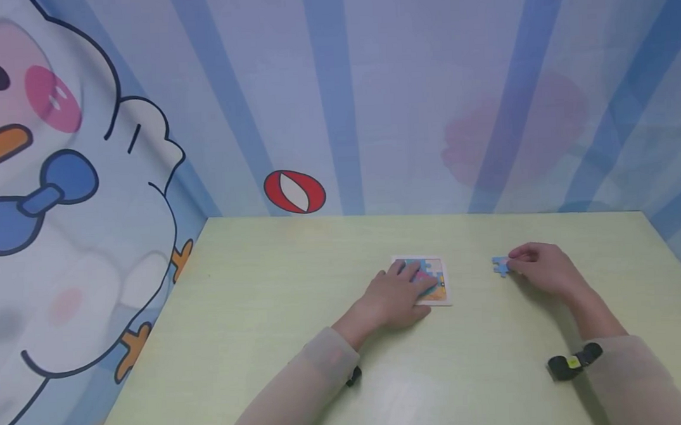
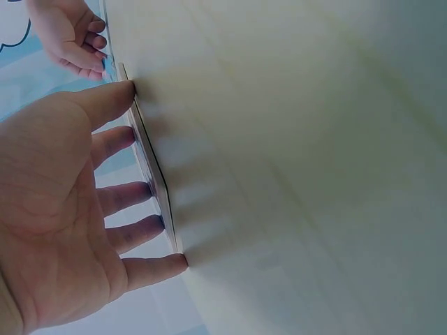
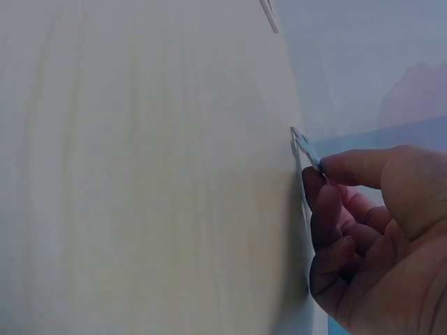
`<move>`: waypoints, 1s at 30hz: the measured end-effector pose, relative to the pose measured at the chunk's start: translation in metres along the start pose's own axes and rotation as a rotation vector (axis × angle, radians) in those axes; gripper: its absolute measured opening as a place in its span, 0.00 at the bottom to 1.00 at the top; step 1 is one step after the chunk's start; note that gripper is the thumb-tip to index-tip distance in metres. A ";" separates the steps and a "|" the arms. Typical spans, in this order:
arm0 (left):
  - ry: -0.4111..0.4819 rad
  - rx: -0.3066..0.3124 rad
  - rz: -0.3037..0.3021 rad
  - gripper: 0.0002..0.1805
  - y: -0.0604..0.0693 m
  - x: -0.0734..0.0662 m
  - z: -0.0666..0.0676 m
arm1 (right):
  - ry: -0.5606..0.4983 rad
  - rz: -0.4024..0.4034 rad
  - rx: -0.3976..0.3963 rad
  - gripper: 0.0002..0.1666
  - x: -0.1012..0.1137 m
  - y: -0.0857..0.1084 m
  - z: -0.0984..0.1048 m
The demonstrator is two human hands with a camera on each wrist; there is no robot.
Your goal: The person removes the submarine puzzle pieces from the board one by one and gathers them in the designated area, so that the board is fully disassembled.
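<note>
A small flat puzzle tray with a pale rim is seen on the table, and it is partly covered by the left hand. Puzzle pieces are held in the tray, and blue, pink and orange are shown on them. Near the tray's far right corner a paler patch with a bumpy edge can be seen. What lies under the fingers is hidden.

The fingers of the left hand are spread wide, and the tray is touched by the fingertips; nothing is pinched there. One loose puzzle piece is pinched between the thumb and finger of the right hand, so that grip is narrow. The piece is thin, blue and knobby, and it is held to the right of the tray, well apart from it. Whether the table is touched by it cannot be told.

The table top is pale yellow and smooth, with soft streaks like wood. Behind it a cloth wall with blue stripes is seen. A big white bird with a blue bow and a red and white ball are printed on it.
</note>
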State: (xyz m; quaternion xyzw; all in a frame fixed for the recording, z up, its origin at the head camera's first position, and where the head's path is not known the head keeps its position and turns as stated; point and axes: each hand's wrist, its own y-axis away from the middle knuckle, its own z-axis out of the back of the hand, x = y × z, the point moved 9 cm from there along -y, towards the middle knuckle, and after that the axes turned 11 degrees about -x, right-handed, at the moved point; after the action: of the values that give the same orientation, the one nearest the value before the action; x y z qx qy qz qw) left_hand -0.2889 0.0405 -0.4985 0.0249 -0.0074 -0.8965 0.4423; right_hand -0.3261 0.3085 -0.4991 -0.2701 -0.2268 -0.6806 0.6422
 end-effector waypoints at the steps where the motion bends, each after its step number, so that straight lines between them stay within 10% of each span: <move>1: 0.001 0.001 0.000 0.33 0.000 0.000 0.000 | 0.006 -0.002 -0.001 0.27 -0.001 0.000 0.001; 30: 0.014 0.008 0.001 0.33 -0.001 0.002 0.000 | 0.041 -0.048 -0.045 0.26 -0.018 0.008 0.025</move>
State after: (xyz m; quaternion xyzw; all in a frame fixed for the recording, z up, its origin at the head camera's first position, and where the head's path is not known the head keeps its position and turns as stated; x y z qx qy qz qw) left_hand -0.2905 0.0395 -0.4982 0.0329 -0.0078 -0.8960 0.4427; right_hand -0.3154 0.3383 -0.4927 -0.2651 -0.2045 -0.7060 0.6241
